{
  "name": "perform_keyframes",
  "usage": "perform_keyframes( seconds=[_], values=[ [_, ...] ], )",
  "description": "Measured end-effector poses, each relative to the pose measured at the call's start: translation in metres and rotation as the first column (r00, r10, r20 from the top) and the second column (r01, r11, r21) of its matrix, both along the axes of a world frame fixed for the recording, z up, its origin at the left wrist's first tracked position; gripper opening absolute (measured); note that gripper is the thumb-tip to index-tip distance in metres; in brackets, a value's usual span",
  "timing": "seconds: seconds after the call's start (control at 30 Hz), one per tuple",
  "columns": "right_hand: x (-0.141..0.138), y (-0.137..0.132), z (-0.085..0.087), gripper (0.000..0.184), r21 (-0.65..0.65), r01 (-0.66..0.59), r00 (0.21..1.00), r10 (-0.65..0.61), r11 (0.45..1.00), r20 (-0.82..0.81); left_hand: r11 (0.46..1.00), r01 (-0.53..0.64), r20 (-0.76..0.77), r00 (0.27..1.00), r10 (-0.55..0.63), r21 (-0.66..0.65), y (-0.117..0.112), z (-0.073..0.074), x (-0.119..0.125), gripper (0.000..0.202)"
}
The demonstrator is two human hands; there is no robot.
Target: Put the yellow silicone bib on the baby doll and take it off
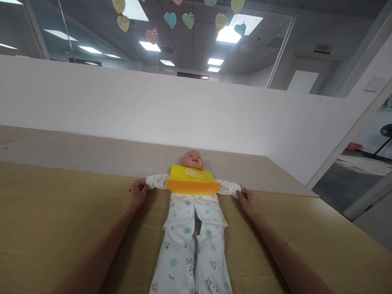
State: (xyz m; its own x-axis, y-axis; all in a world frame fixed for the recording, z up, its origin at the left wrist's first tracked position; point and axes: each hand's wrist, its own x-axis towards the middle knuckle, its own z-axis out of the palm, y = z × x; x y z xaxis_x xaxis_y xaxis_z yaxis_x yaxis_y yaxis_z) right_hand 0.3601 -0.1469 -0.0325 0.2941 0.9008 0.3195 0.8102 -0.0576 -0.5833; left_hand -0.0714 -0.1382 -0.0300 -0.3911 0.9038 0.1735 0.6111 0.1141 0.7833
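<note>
A baby doll (pixel 192 159) lies on its back with its head away from me and both arms stretched out sideways. It wears a white printed top (pixel 182 208) and matching trousers (pixel 177 249). Over its chest spreads a yellow bib (pixel 202 175) with an orange pocket (pixel 192 188) along the lower edge. My left hand (pixel 135 196) pinches the sleeve end at the doll's arm on the left. On the other side, my right hand (pixel 248 201) grips the opposite sleeve cuff (pixel 234 188) between thumb and fingers. The doll's own hands are mostly hidden by my fingers.
The doll rests across a wooden tabletop (pixel 76 216) and a grey board (pixel 92 153) behind it. A white wall (pixel 137 106) with glass above borders the back. Heart-shaped notes (pixel 170 19) are stuck on the glass. At right is a doorway with a floor (pixel 333 183) beyond.
</note>
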Motion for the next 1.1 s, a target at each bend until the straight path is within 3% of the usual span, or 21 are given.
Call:
perform_keyframes(
  seconds=[0.13, 0.27, 0.47, 0.53, 0.6, 0.67, 0.73, 0.87, 0.97, 1.1],
  values=[
    [0.002, 0.002, 0.003, 0.026, 0.017, 0.003, 1.000, -0.003, 1.000, 0.006, 0.998, -0.051, -0.081, 0.995, 0.049, -0.025, 0.005, 0.000, -0.003, 0.024],
    [0.006, 0.006, 0.003, 0.021, 0.027, 0.039, 0.999, -0.039, 0.999, 0.026, 0.995, -0.097, -0.059, 0.993, 0.098, 0.016, 0.005, 0.001, -0.004, 0.024],
    [-0.005, -0.006, 0.004, 0.018, 0.082, 0.082, 0.996, -0.085, 0.993, 0.034, 0.999, -0.036, -0.059, 0.998, 0.038, 0.038, -0.015, 0.009, 0.005, 0.026],
    [-0.015, -0.020, 0.006, 0.020, 0.043, 0.002, 0.999, -0.005, 0.999, 0.053, 0.999, 0.042, -0.120, 0.992, -0.045, -0.028, -0.030, 0.012, 0.015, 0.023],
    [-0.029, -0.039, 0.007, 0.023, -0.025, -0.116, 0.991, 0.118, 0.993, 0.061, 0.977, 0.190, -0.176, 0.963, -0.204, -0.093, -0.050, 0.014, 0.028, 0.018],
    [-0.043, -0.060, 0.007, 0.030, -0.065, -0.215, 0.974, 0.218, 0.975, 0.059, 0.940, 0.327, -0.227, 0.912, -0.340, -0.096, -0.073, 0.014, 0.044, 0.017],
    [-0.056, -0.079, 0.007, 0.040, -0.047, -0.311, 0.945, 0.314, 0.949, 0.088, 0.913, 0.403, -0.251, 0.879, -0.405, -0.060, -0.097, 0.011, 0.059, 0.023],
    [-0.075, -0.100, 0.011, 0.048, -0.034, -0.437, 0.883, 0.436, 0.899, 0.173, 0.916, 0.396, -0.238, 0.886, -0.398, -0.057, -0.128, 0.009, 0.075, 0.037],
    [-0.087, -0.104, 0.017, 0.044, -0.061, -0.413, 0.893, 0.417, 0.909, 0.166, 0.942, 0.317, -0.311, 0.889, -0.336, -0.114, -0.130, 0.013, 0.076, 0.035],
    [-0.097, -0.107, 0.023, 0.044, -0.042, -0.425, 0.899, 0.427, 0.904, 0.102, 0.938, 0.310, -0.433, 0.832, -0.345, -0.153, -0.126, 0.017, 0.078, 0.026]
  ],
)
